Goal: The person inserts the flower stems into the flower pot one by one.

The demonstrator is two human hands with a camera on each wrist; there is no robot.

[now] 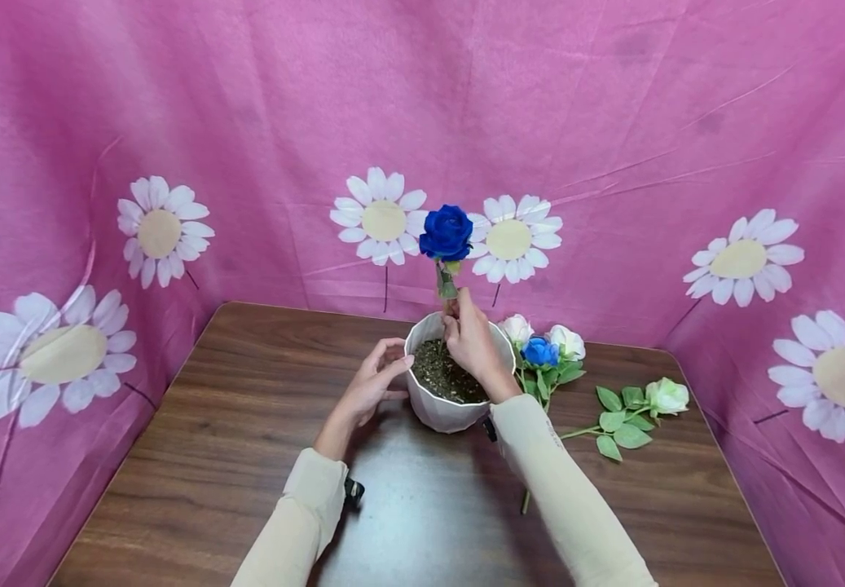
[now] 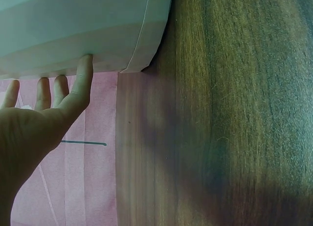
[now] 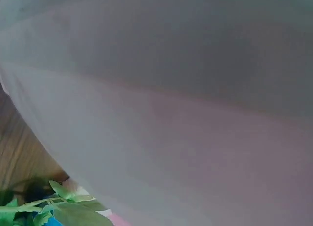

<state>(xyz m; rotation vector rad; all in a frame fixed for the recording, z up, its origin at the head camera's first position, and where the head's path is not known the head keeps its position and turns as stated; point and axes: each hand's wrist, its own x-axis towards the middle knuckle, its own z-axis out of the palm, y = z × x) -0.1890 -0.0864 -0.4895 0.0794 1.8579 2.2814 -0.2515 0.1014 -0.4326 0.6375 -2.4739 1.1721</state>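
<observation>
A white faceted flower pot (image 1: 446,414) filled with dark soil (image 1: 442,373) stands on the table. My right hand (image 1: 475,341) grips the stem of a blue rose (image 1: 446,233) over the pot, with the bloom upright above my fingers. The lower stem is hidden behind that hand, so I cannot tell whether it enters the soil. On the pot's left side rests my left hand (image 1: 367,383), thumb at the rim. In the left wrist view its extended fingers (image 2: 84,72) touch the pot wall. Only the pot wall (image 3: 161,128) and some leaves show in the right wrist view.
Right of the pot lie another blue rose (image 1: 540,351), two pale roses, one of them a white rose (image 1: 567,342), and a separate greenish-white rose (image 1: 667,397) with leaves. A pink curtain (image 1: 268,98) printed with daisies surrounds the brown wooden table (image 1: 246,456).
</observation>
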